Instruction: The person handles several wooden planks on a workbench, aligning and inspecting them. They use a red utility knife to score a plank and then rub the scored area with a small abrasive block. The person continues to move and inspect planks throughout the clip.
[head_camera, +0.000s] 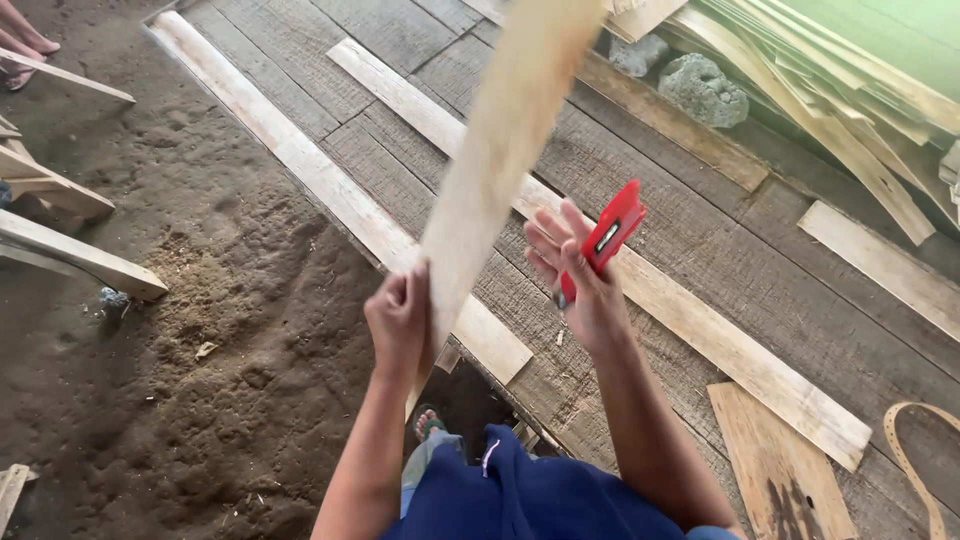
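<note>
The pale wooden board (500, 150) runs as a long narrow strip from the lower middle of the frame up to the top edge, its long axis leaning a little to the right, so the far end points up and away past the top of the picture while the near end sits low by the person's body. It is held clear of the floor and looks slightly blurred. The left hand (398, 318) grips its lower part, fingers curled tight around the edge with the knuckles turned to the camera. Just to the right, apart from the board, the right hand (572, 272) holds a red flat tool (605, 238) pinned under the thumb against the palm, while the fingers stretch out straight and slightly spread toward the board. Beneath both hands lies a floor of grey weathered planks (700, 200), with two lighter planks (340, 190) laid across it on a diagonal from upper left to lower right. Bare sandy ground (180, 330) fills the left of the frame. Loose timber offcuts (80, 255) lie at the left edge, more stacked strips (840, 110) at the upper right, and two grey stones (700, 90) near the top.
</note>
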